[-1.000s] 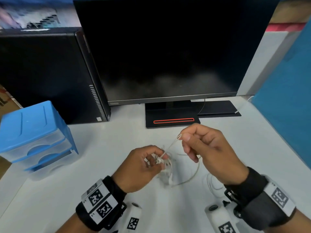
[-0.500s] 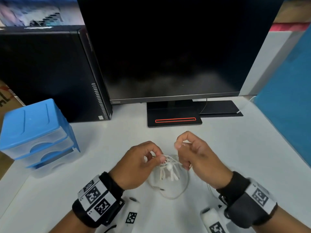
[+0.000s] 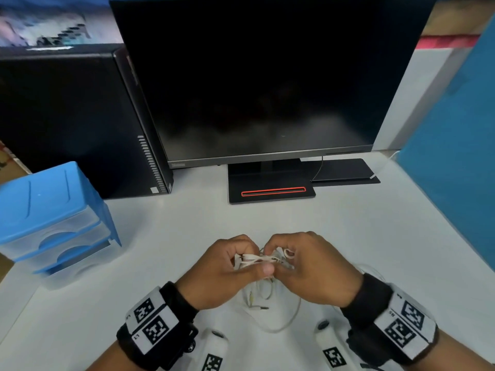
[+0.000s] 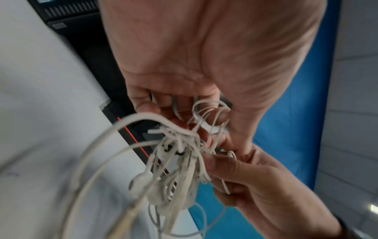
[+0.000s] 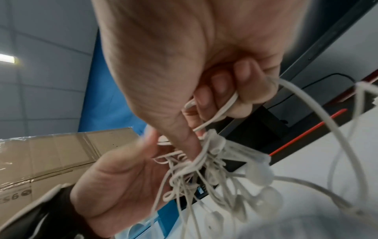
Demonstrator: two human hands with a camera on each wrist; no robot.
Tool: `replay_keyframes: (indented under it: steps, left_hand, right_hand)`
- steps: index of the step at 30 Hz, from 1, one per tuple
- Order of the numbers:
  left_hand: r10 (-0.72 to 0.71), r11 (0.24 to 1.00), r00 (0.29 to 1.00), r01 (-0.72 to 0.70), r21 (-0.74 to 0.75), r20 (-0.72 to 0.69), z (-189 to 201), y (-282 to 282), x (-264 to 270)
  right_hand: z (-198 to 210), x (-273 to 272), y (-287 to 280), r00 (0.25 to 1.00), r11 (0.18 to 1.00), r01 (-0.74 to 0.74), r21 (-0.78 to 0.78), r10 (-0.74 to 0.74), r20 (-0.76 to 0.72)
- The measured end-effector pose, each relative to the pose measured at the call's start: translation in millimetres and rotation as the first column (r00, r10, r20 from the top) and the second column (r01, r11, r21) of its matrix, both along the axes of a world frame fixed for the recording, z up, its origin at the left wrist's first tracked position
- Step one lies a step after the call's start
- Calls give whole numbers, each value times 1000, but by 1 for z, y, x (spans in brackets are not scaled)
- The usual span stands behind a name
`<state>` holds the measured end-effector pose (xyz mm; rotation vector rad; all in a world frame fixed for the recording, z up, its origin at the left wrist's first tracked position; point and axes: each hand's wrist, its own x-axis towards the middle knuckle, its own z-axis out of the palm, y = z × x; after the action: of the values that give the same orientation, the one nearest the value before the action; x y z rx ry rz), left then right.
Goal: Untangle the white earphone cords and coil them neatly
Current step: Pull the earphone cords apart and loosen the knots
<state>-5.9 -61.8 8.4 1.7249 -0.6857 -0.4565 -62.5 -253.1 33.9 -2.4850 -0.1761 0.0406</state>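
Note:
A tangled bundle of white earphone cords [image 3: 257, 259] hangs between my two hands just above the white desk [image 3: 171, 236]. My left hand [image 3: 227, 269] pinches the left side of the knot with curled fingers and thumb. Touching it, my right hand [image 3: 308, 269] grips the right side, fingers hooked through loops. Loose cord loops and a jack plug [image 3: 261, 307] trail on the desk below. In the left wrist view the earphone cords [image 4: 180, 161] bunch with earbuds dangling. The right wrist view shows the earphone cords [image 5: 206, 161] wrapped round my right hand's fingers [image 5: 220, 90].
A black monitor [image 3: 267, 76] on its stand [image 3: 270, 188] is behind the hands. A black computer tower [image 3: 72, 121] stands at the back left, a blue drawer unit [image 3: 51, 218] at the left. A blue partition [image 3: 455, 170] bounds the right side.
My right hand has come down and left from a raised pull on one strand, meeting the left hand at the knot. Both hands now hold the bundle together.

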Motion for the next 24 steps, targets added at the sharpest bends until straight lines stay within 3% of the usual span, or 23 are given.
replay_keyframes:
  steps: [2,5,7,9,13,15,17,19,21,24]
  left_hand:
    - [38,999,998,-39,17,44,-2,0,0]
    - [141,988,982,-148,53,124,-3,0,2]
    - [156,987,986,-158,36,60,-3,-1,3]
    - [125,992,992,-125,18,-3,1,-2,2]
    - [23,997,999,-26,79,33,4,2,2]
    - [-16,992,1000,13,128,22,1,4,1]
    - [-15,981,994,-6,195,107,1,4,-1]
    - [59,984,985,-85,157,162,3,3,-1]
    - [155,986,983,-160,44,96,6,2,2]
    - [184,980,982,-187,-73,-40,6,4,7]
  right_hand:
    - [0,2,-3,1000,1000,21,6,-21,-19]
    - [1,6,-11,994,987,7,158,10,-105]
    - [1,9,-17,993,981,-12,195,34,-110]
    - [0,11,-20,994,983,-36,181,53,-91]
    - [-1,9,-16,998,987,-45,155,51,-35]
    - [-2,11,-16,1000,980,-12,197,13,-3]
    - [-2,12,-16,1000,962,3,273,-9,23]
    - [-2,12,-15,999,930,-7,368,-5,32]
    - [0,11,-13,1000,881,-20,473,9,25]
    - [2,9,-8,999,813,-53,580,49,22]
